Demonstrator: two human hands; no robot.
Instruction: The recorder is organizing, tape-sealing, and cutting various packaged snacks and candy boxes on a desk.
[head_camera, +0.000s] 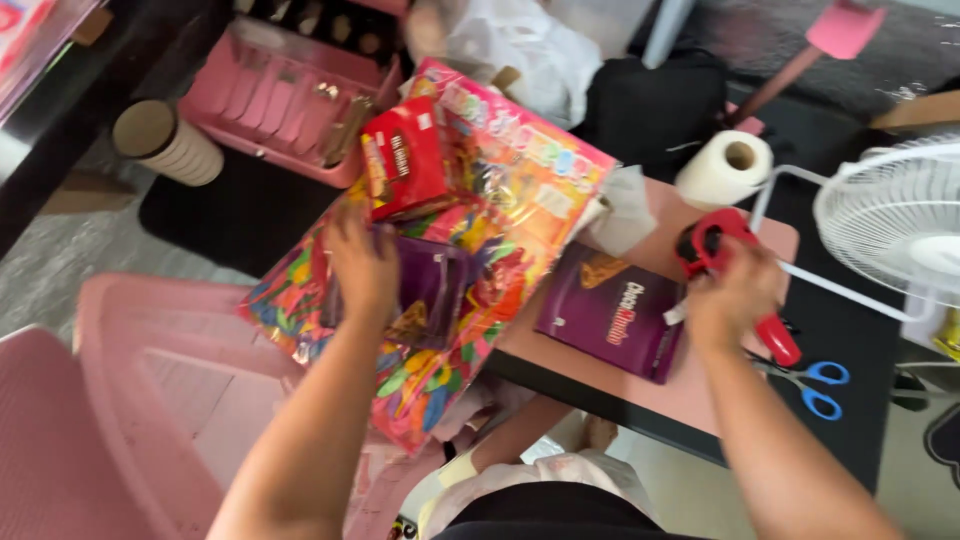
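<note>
My left hand (362, 268) presses down on a purple snack packet (436, 290) that lies on a sheet of bright multicoloured wrapping paper (500, 190). A red box (405, 160) stands on the same sheet just beyond that hand. My right hand (733, 296) grips a red tape dispenser (718, 250) over the pink tabletop (690, 385). Between the two hands lies a second purple snack box (610, 312), flat on the table.
Blue-handled scissors (815, 385) lie right of the tape dispenser. A paper towel roll (726, 168) and a white fan (895, 220) stand at the back right. A pink crate (290, 95), a cardboard tube (165, 142) and a pink chair (130, 400) sit on the left.
</note>
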